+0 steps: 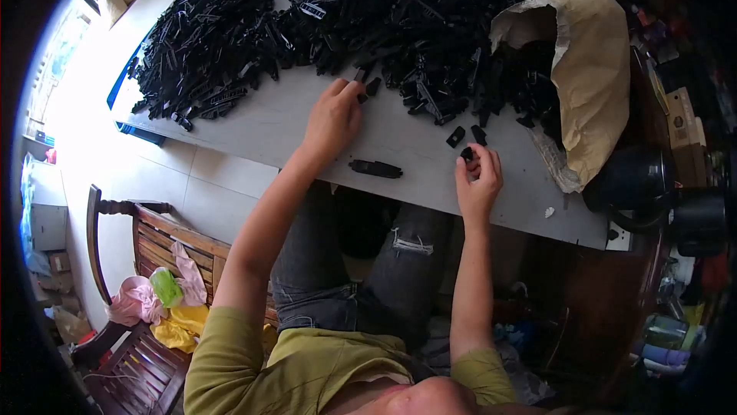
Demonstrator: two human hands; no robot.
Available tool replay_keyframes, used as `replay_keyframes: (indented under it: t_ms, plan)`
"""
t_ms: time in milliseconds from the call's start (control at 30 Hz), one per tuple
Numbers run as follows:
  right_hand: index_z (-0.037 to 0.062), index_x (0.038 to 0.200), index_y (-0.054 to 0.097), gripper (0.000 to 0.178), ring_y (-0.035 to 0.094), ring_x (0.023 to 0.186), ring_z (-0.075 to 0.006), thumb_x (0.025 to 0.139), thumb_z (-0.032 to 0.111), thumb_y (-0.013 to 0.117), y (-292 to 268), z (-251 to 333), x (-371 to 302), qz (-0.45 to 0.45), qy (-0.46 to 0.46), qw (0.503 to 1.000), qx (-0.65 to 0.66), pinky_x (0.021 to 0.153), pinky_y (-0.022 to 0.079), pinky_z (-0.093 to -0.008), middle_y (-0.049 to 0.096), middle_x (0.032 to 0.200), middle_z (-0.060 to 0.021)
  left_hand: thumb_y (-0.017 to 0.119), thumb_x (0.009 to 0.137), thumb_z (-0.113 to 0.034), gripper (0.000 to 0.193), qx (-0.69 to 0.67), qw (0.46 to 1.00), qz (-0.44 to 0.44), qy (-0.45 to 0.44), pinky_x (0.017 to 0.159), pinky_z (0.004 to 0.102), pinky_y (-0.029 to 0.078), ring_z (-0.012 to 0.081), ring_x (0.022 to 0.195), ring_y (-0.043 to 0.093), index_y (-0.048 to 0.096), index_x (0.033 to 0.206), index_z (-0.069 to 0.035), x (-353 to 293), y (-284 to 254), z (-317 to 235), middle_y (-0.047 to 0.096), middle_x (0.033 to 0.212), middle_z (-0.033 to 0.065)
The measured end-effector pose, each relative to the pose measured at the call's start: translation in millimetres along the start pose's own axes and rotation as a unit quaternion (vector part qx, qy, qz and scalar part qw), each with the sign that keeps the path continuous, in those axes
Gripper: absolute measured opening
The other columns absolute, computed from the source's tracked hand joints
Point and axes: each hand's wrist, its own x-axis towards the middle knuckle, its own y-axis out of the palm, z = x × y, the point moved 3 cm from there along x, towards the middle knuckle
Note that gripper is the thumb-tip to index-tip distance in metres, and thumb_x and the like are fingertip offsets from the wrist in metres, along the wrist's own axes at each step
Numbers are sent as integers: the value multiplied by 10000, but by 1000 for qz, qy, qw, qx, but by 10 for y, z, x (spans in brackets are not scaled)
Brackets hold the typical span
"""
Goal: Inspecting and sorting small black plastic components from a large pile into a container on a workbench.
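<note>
Between the curled fingers of my right hand [480, 181] is a small black plastic piece [467, 153]. Two loose black pieces [456, 136] lie just beyond that hand. My left hand [335, 117] reaches to the near edge of the big heap of black plastic parts [368, 19], fingers closed on a dark part that they mostly hide. A longer black plastic part [375, 168] lies by itself on the table between my hands, close to the front edge.
The grey-white table [253, 127] carries a second black heap [207, 39] at the left. A torn brown paper bag [599, 85] spills black parts at the right. Black cups [629, 177] stand at the right edge. A wooden chair [146, 361] with cloths stands lower left.
</note>
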Motion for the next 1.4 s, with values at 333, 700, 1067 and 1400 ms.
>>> replay_keyframes:
  t_ms: [333, 700, 1067, 1400]
  plan:
    - [22, 947, 642, 251, 609, 810, -256, 726, 55, 757, 29, 19, 4, 24, -74, 996, -50, 727, 486, -340, 630, 888, -93, 657, 799, -25, 281, -130, 981, 94, -113, 797, 366, 508, 298, 930, 640, 594, 1073, -24, -160, -97, -2, 639, 1016, 157]
    - [16, 954, 687, 231, 593, 887, -288, 736, 65, 746, 594, 437, 228, 92, -140, 985, 31, 795, 475, -364, 631, 938, -103, 672, 776, -21, 263, -101, 983, 149, 38, 813, 371, 502, 314, 926, 615, 649, 1038, -18, -226, -97, -150, 631, 963, 143]
    - [10, 969, 706, 281, 600, 796, -248, 697, 39, 770, 409, 396, 269, 252, -65, 965, 38, 708, 477, -324, 609, 878, -94, 719, 750, -36, 245, -142, 964, 216, 58, 849, 388, 497, 317, 968, 616, 688, 990, -8, -219, -29, -78, 647, 1007, 143]
    - [23, 938, 678, 235, 587, 759, -240, 763, 152, 768, 309, 238, 137, 88, 43, 995, 26, 661, 473, -330, 589, 859, -84, 720, 760, -61, 223, -149, 959, 216, 101, 829, 381, 503, 308, 942, 619, 684, 975, -14, -208, -52, -133, 646, 1004, 134]
